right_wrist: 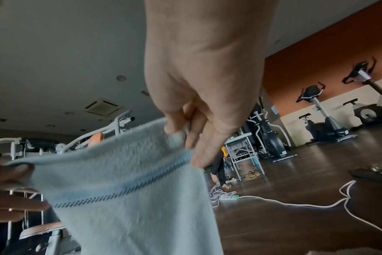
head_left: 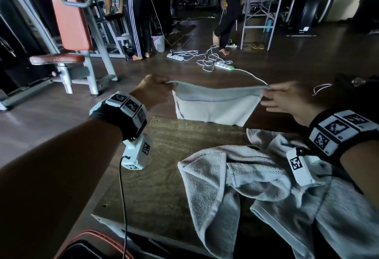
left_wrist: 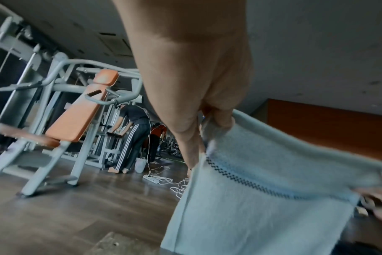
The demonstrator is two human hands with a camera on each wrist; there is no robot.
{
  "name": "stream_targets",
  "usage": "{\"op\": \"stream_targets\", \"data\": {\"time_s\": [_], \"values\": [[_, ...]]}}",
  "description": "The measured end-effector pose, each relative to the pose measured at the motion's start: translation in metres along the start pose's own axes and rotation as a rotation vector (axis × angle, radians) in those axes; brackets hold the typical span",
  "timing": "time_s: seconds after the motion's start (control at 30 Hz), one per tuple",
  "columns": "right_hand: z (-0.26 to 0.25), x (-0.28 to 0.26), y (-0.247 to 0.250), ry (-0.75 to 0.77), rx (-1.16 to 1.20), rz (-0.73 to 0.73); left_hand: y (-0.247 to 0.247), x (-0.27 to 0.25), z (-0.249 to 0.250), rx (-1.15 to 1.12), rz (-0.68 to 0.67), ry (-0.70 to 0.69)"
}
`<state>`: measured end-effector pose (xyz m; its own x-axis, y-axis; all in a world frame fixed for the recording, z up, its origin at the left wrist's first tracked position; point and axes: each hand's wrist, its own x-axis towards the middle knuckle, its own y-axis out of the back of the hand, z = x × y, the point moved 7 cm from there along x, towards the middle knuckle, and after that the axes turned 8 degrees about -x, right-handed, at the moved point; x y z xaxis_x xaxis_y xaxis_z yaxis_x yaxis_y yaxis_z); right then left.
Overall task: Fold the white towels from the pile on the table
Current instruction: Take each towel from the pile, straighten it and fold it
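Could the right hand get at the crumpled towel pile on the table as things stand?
Probably not right away: the right hand pinches a corner of the held towel. The pile lies uncovered just below that wrist, so once the corner is released the way looks free.

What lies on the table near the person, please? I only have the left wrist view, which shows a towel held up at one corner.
Observer: A crumpled pile of towels lies on the wooden table, nearer the person than the held towel.
Operator: Thank you. How does the other hand hold the towel?
Observer: The right hand pinches the opposite top corner between thumb and fingers.
Operator: Does the towel touch the table?
Observer: In the head view its lower edge hangs at the table's far edge; contact cannot be told.
Operator: And the left hand?
Observer: The left hand grips its corner level with the right.
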<state>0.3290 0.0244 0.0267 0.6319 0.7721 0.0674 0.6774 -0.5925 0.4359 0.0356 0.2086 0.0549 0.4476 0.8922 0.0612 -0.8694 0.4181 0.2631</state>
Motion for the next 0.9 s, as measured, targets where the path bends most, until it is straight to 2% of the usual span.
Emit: {"op": "stream_targets", "data": {"time_s": [0.07, 0.17, 0.23, 0.33, 0.4, 0.53, 0.6, 0.7, 0.8, 0.9], "values": [[0.001, 0.005, -0.003, -0.016, -0.012, -0.032, -0.006, 0.008, -0.003, -0.121, 0.022, 0.052], [-0.007, 0.021, -0.004, 0.045, -0.017, 0.028, -0.007, 0.025, 0.000, -0.292, 0.106, 0.048], [-0.014, 0.028, -0.003, 0.110, -0.019, 0.092, -0.005, 0.035, 0.008, -0.336, 0.176, -0.019], [-0.025, 0.026, 0.007, 0.295, -0.079, 0.278, 0.004, 0.043, 0.016, -0.334, 0.232, -0.135], [-0.020, 0.022, 0.009, 0.312, -0.093, 0.344, 0.003, 0.042, 0.017, -0.237, 0.190, -0.178], [0.009, 0.012, 0.005, 0.181, -0.325, 0.288, -0.011, 0.025, 0.008, 0.378, 0.046, -0.260], [0.015, -0.002, 0.007, 0.201, -0.450, 0.267, -0.011, 0.016, -0.006, 0.538, 0.007, -0.281], [0.019, -0.022, 0.006, 0.281, -0.542, 0.190, -0.001, -0.003, -0.021, 0.605, -0.039, -0.300], [0.017, -0.050, 0.008, 0.347, -0.581, 0.098, 0.003, -0.033, -0.028, 0.591, -0.156, -0.365], [0.017, -0.081, 0.011, 0.369, -0.565, -0.024, 0.009, -0.069, -0.031, 0.616, -0.256, -0.369]]}}
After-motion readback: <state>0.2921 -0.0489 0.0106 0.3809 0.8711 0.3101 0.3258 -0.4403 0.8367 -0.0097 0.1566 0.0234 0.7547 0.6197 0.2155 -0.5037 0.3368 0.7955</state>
